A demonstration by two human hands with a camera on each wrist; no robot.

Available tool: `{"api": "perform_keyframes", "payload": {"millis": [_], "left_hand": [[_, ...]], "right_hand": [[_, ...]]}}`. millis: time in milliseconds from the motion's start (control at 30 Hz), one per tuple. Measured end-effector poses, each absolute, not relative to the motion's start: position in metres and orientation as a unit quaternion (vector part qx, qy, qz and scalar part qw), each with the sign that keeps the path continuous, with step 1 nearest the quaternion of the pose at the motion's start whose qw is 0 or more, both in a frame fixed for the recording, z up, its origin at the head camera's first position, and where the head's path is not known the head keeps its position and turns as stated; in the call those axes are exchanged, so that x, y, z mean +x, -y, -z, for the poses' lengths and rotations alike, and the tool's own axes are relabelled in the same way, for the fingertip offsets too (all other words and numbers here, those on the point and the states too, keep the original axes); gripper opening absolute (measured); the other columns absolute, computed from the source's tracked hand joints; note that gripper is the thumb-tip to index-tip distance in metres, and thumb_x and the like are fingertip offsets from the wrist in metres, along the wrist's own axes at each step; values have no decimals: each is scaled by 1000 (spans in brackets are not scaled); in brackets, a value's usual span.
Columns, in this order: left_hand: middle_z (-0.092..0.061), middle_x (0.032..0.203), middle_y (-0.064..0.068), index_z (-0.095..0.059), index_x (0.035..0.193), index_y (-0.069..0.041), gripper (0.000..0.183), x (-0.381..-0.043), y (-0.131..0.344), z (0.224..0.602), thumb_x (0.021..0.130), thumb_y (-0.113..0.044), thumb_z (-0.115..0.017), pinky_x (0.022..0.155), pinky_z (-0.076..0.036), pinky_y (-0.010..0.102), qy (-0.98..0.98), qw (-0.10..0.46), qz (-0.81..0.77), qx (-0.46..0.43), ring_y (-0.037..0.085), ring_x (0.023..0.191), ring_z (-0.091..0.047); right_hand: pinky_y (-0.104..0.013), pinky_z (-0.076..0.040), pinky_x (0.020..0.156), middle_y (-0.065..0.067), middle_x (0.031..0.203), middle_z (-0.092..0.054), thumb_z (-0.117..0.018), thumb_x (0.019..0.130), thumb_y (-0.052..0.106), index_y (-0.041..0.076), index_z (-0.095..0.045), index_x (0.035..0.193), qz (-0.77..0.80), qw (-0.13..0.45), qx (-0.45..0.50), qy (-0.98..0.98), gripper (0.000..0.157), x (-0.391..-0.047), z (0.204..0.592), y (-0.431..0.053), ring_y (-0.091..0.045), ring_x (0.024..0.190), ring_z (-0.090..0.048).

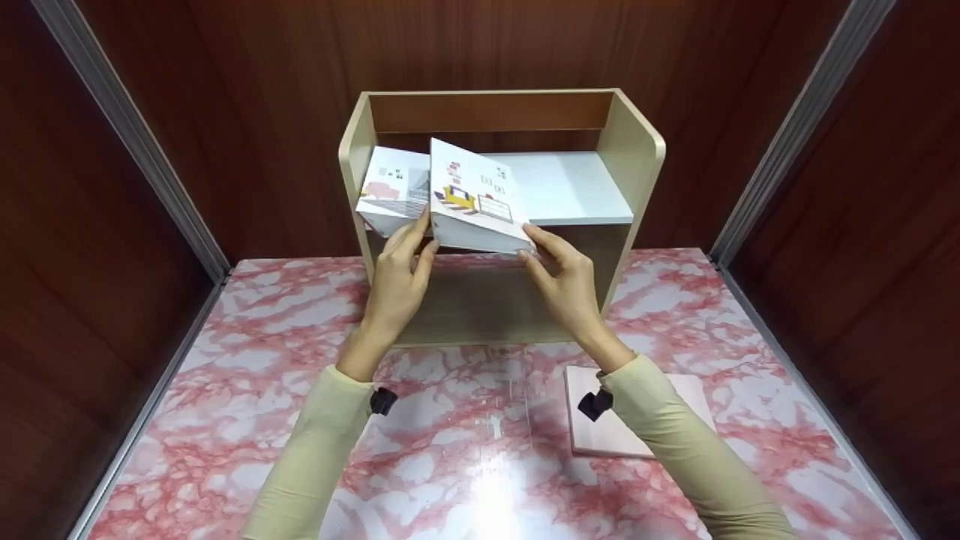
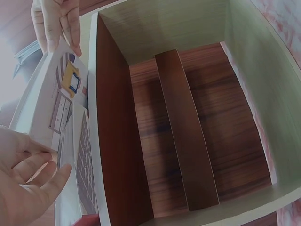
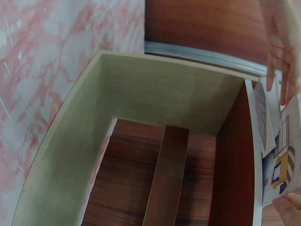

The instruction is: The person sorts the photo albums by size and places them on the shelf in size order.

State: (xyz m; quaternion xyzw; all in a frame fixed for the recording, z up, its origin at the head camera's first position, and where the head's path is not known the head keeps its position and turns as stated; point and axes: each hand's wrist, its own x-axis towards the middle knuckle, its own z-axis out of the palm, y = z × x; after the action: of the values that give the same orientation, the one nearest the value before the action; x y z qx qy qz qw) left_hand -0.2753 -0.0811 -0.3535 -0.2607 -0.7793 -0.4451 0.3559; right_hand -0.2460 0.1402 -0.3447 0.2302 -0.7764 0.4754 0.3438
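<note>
Both hands hold a thick white book (image 1: 480, 196), its cover printed with a yellow vehicle-like picture, tilted above the upper shelf of a small bookcase. My left hand (image 1: 399, 277) grips its lower left corner, thumb below and fingers behind. At the lower right corner my right hand (image 1: 566, 281) pinches the book between thumb and fingers. Left of it, a second white book (image 1: 390, 184) with a pink and grey cover lies at an angle on the shelf, partly covered by the held one. The left wrist view shows the held book (image 2: 70, 89) close beside the shelf edge.
The pale wooden bookcase (image 1: 634, 161) has a white upper shelf (image 1: 574, 187) and an open compartment below. A pale pink book (image 1: 615, 431) lies on the red-and-white marbled table (image 1: 300, 442), under my right forearm. Dark wood panels (image 1: 840, 225) enclose the sides and back.
</note>
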Motion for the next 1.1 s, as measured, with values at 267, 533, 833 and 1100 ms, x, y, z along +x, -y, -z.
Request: {"api": "perform_keyframes", "payload": {"millis": [267,533,833,1100], "left_hand": [[-55,128,19,-47,133,3,42,-277,82,353,94,-12,-54,100,-41,32,784,364,427,-264,25,119,-50],[-54,130,18,-46,133,5,42,-280,83,352,95,-13,-53,104,-37,30,788,367,412,-272,24,121,-49],[-52,132,18,-46,133,4,43,-282,83,351,94,-13,-53,107,-34,29,795,366,403,-268,24,123,-48],[-53,131,18,-46,133,4,43,-283,83,350,95,-14,-53,106,-34,28,800,366,397,-262,25,122,-48]], "right_hand": [[-43,-50,86,-17,120,-61,-65,85,4,-1,-60,121,-478,349,233,772,36,-266,360,-146,-25,109,-59],[-31,-48,93,-7,120,-62,-65,86,14,8,-62,121,-466,359,246,770,36,-280,368,-152,-16,111,-57],[-35,-48,92,-13,120,-62,-64,86,10,2,-62,120,-468,348,245,774,35,-274,359,-148,-21,111,-58],[-41,-49,90,-15,120,-61,-66,85,6,0,-62,119,-470,349,240,774,35,-282,363,-149,-24,110,-58]]}}
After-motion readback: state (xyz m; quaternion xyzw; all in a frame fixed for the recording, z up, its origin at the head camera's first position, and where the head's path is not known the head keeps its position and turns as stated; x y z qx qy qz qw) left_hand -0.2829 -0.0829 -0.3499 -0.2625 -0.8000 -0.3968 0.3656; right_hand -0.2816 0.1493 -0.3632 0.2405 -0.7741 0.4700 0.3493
